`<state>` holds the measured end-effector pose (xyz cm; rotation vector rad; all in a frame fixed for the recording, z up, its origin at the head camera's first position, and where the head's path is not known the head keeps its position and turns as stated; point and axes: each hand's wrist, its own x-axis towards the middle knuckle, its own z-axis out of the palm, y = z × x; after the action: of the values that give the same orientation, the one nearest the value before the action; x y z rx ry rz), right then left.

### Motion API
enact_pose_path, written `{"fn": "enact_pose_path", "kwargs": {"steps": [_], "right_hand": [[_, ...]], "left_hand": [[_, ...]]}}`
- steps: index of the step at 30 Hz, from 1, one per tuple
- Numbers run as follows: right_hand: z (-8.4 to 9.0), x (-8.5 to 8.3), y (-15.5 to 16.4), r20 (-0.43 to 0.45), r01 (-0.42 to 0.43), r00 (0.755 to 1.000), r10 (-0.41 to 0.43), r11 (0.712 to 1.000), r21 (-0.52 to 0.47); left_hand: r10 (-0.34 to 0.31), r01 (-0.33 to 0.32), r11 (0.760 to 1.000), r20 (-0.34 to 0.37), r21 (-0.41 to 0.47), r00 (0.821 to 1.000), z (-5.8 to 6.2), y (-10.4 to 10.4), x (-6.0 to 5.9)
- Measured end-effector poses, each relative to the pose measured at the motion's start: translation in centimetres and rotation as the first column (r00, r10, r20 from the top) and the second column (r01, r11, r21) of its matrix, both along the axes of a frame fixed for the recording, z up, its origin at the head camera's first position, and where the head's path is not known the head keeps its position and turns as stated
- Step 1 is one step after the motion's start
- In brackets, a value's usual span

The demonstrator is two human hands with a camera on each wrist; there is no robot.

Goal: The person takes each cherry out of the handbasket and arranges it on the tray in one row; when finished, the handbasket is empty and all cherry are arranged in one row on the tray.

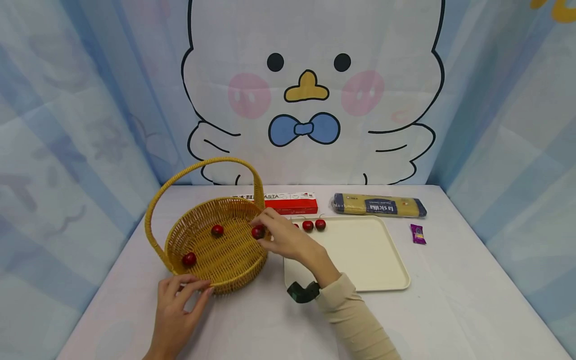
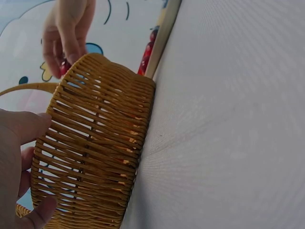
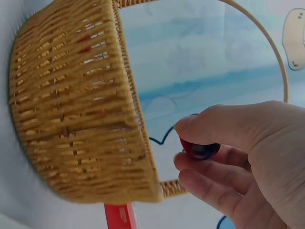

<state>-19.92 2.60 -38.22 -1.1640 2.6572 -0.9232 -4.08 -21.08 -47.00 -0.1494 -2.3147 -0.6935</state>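
A yellow wicker basket [image 1: 225,260] with a hoop handle stands on the table's left half. Two red cherries [image 1: 217,230] lie inside it. My right hand [image 1: 281,235] is over the basket's right rim and pinches a third cherry [image 1: 258,231] between thumb and fingers; the right wrist view shows that cherry [image 3: 200,150] beside the basket wall [image 3: 71,109]. My left hand [image 1: 180,300] rests its fingertips on the basket's near wall [image 2: 95,152]. Two more cherries [image 1: 313,225] lie at the back edge of a cream tray [image 1: 360,255].
A red pasta box [image 1: 292,202] and a blue and yellow spaghetti pack [image 1: 378,205] lie along the back of the table. A small purple packet [image 1: 417,233] lies right of the tray. Curtains close in the table on three sides.
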Motion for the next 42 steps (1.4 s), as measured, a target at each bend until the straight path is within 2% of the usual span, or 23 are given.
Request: {"fn": "enact_pose_path", "kwargs": {"steps": [10, 23, 28, 36, 42], "right_hand": [[-0.8, -0.8, 2.9, -0.006, 0.077, 0.997, -0.078, 0.996, -0.035], [-2.5, -3.1, 6.4, 0.019, 0.194, 0.981, -0.194, 0.980, -0.045], [-3.1, -4.0, 8.1, 0.039, 0.243, 0.970, -0.241, 0.968, -0.064], [-4.4, -5.3, 10.3, 0.053, 0.324, 0.945, -0.321, 0.945, -0.037], [-5.2, -5.9, 11.7, 0.070, 0.374, 0.926, -0.371, 0.926, -0.043]], "left_hand": [[-0.007, 0.007, 1.000, -0.032, -0.003, 0.999, 0.0, 0.0, -0.1], [0.010, -0.010, 1.000, -0.003, -0.001, 1.000, 0.1, 0.2, 0.1], [0.007, -0.007, 1.000, -0.009, 0.001, 1.000, 0.1, 0.2, 0.1], [-0.007, 0.007, 1.000, -0.039, -0.005, 0.999, 0.0, 0.1, 0.0], [0.016, -0.016, 1.000, -0.007, 0.000, 1.000, 0.0, 0.2, 0.1]]}}
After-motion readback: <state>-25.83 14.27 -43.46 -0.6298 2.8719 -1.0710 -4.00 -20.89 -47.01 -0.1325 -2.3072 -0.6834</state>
